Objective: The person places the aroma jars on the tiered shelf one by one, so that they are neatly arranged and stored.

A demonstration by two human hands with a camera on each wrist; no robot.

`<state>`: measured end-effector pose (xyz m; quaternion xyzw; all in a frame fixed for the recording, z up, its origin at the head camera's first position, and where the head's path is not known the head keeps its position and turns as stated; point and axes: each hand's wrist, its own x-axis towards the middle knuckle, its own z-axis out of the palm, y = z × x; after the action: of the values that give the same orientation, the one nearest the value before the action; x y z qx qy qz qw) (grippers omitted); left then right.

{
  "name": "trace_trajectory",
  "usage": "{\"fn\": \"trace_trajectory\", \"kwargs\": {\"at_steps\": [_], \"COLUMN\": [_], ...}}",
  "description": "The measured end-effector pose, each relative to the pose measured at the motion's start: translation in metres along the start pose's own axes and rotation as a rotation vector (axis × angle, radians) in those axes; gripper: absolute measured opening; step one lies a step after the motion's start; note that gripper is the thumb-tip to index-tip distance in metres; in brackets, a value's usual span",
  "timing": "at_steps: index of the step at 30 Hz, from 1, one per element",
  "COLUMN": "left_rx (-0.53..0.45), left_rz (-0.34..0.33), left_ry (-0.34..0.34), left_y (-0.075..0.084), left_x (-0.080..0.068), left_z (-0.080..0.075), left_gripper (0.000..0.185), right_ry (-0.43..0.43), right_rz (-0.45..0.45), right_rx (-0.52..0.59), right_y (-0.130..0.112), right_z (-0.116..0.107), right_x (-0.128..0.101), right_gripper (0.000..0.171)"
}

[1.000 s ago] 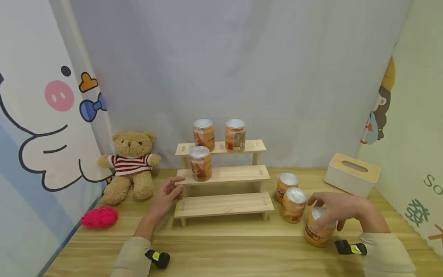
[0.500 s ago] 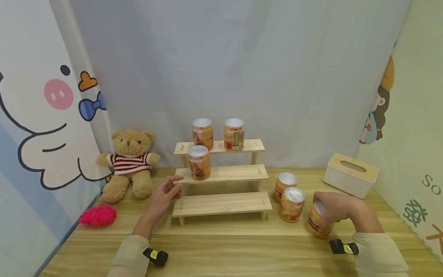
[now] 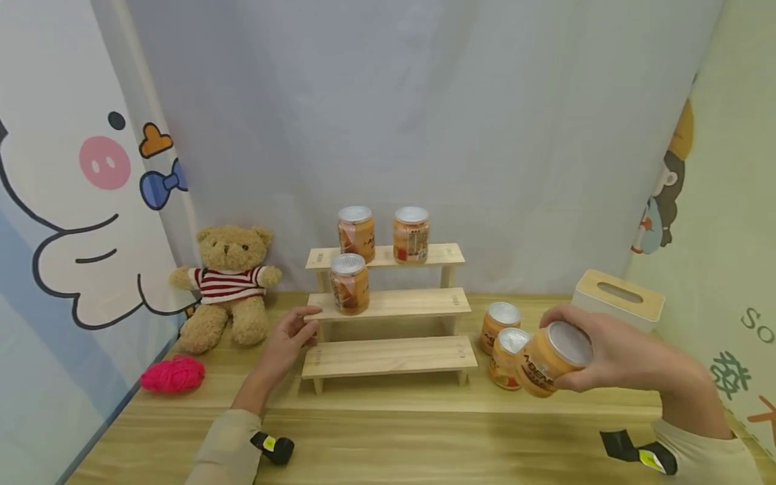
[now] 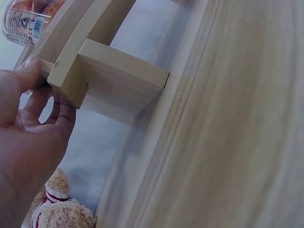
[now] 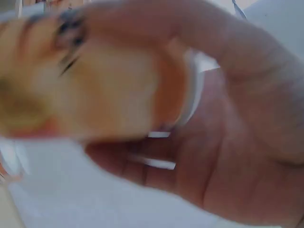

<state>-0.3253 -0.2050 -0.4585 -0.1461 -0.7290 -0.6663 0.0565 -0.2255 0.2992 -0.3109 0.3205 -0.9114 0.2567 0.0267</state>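
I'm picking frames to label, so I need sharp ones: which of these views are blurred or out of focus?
Head view: sharp and evenly lit, edges slightly bowed. Left wrist view: crisp on the wooden shelf and left hand. Right wrist view: heavily smeared; the jar in the right hand is an orange blur.

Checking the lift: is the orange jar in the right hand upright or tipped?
Tipped: the orange silver-lidded jar leans in the right hand, lid angled up-right.
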Motion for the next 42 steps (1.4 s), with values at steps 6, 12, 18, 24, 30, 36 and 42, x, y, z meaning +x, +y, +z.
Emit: {"fn": "trace_trajectory", "kwargs": {"at_steps": [6, 12, 18, 24, 30, 36, 42], "left_rx": [0.002, -0.002, 0.000, 0.002, 0.010, 0.009, 0.003], "left_rz": [0.005, 0.010, 0.014, 0.018, 0.015, 0.009, 0.008], "left_ry": [0.007, 0.007, 0.015, 0.023, 0.029, 0.032, 0.021], "left_y": [-0.002, -0.002, -0.002, -0.001, 0.000, 0.000, -0.002], "left_x": [-0.001, 0.001, 0.001, 0.001, 0.000, 0.000, 0.001], "left_z": [0.001, 0.000, -0.001, -0.001, 0.002, 0.001, 0.000], "left_gripper": [0.039, 0.039, 0.039, 0.038, 0.037, 0.038, 0.038], "right_ry": [0.062, 0.162, 0.280, 0.403, 0.480, 0.546, 0.576], "right_rz": [-0.061, 0.071, 0.134, 0.239, 0.252, 0.278, 0.287], "right_rx": [0.425, 0.978, 1.263, 1.114, 1.058, 1.014, 0.889], "right_y": [-0.008, -0.029, -0.051, -0.056, -0.056, -0.058, -0.051], "right_z": [0.029, 0.073, 0.104, 0.125, 0.137, 0.147, 0.152], "right_x": [0.034, 0.089, 0.136, 0.167, 0.183, 0.192, 0.196], "right_gripper": [0.072, 0.070, 0.063, 0.066, 0.065, 0.069, 0.074]}}
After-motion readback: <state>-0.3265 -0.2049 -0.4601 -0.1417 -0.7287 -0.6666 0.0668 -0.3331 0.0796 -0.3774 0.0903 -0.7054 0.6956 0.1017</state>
